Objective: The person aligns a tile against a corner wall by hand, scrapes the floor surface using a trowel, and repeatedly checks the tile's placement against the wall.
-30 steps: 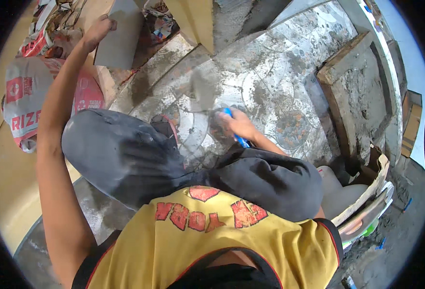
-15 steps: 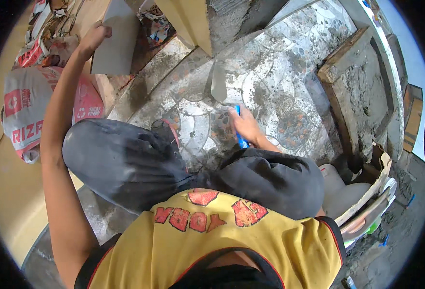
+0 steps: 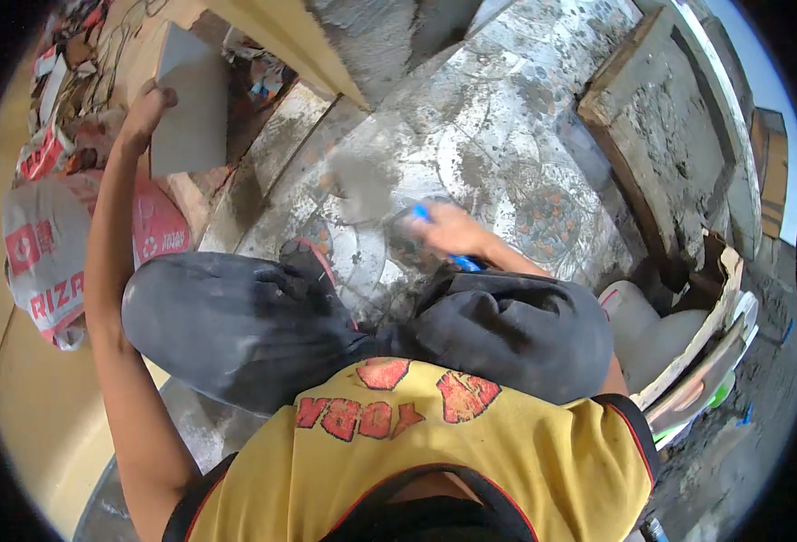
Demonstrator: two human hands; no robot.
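Observation:
My left hand [image 3: 152, 108] is closed on the edge of a pale grey rectangular tile [image 3: 192, 113], which stands upright at the upper left. In my right hand [image 3: 452, 230] is a blue-handled trowel [image 3: 421, 212], held low over the mortar-smeared floor in front of my right knee. Its grey blade is smeared by motion and points away to the left. Whether the blade touches the floor I cannot tell. The fingers of my right hand are wrapped round the handle, partly blurred.
A white and red sack [image 3: 51, 244] sits at the left beside my forearm, with torn scraps behind it. A yellow panel [image 3: 303, 41] juts in at the top. To the right lie a wood-framed, mortar-covered board [image 3: 665, 144] and a torn carton [image 3: 728, 271] beside white rounded containers [image 3: 642, 325]. Patterned tiles [image 3: 543, 217] cover the floor.
The trowel has swung left, its blade now blurred and tilted where it stood nearly upright before. My left hand and the tile appear lower and farther left as the view shifts.

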